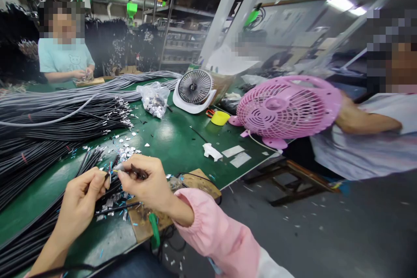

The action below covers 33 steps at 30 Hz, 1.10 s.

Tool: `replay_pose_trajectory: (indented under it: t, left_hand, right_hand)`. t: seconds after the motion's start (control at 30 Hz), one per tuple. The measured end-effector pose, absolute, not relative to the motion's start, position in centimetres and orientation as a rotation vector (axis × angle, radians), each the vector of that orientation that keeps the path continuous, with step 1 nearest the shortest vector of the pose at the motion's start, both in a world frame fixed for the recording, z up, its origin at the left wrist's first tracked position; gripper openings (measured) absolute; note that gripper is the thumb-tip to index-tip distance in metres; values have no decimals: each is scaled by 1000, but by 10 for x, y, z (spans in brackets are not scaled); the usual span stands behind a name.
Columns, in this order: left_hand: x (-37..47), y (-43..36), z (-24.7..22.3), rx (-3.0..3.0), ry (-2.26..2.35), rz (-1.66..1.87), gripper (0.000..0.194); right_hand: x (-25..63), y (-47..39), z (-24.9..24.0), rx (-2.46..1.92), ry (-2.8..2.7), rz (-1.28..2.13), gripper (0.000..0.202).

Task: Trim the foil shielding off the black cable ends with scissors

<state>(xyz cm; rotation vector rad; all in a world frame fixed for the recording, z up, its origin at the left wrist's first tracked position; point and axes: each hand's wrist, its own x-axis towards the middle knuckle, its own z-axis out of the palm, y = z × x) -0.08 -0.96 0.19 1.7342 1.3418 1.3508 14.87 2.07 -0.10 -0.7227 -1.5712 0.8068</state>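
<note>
My left hand (84, 197) is closed in a pinch around a black cable near its end. Thin coloured wires (111, 171), among them blue and yellow, fan out from that end between my hands. Thumb and fingers of my right hand (151, 182) pinch at these wires. A dark brown object (139, 172) is tucked in the curled fingers of my right hand; its kind I cannot make out. Under my hands lie more black cables (42, 221), along with scraps of foil (127, 152) and blue wire bits.
A worn wooden board (198, 181) with a green-handled piece (154, 230) lies at the table edge. Bundled grey cables (130, 79), a bag of scraps (155, 100), a white fan (194, 89), yellow tape (220, 117) and a pink fan (286, 108) stand beyond. Two people sit nearby.
</note>
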Motion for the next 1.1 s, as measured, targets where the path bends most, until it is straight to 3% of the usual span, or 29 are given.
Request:
replay_pose_trajectory:
  t: [0.37,0.87,1.1]
  left_hand:
    - [-7,-9,-7,1852,1437,1443,34]
    - [-5,-10,-3,1881,1454,1369,37]
    - [-7,-11,-6,1937,1420,1245,40]
  right_hand:
    - [149,18,0,-771,-1496,870,14]
    - [152,21,1,-812,-1565,1002,6]
    - [159,22,-5,-618,-1681,641,19]
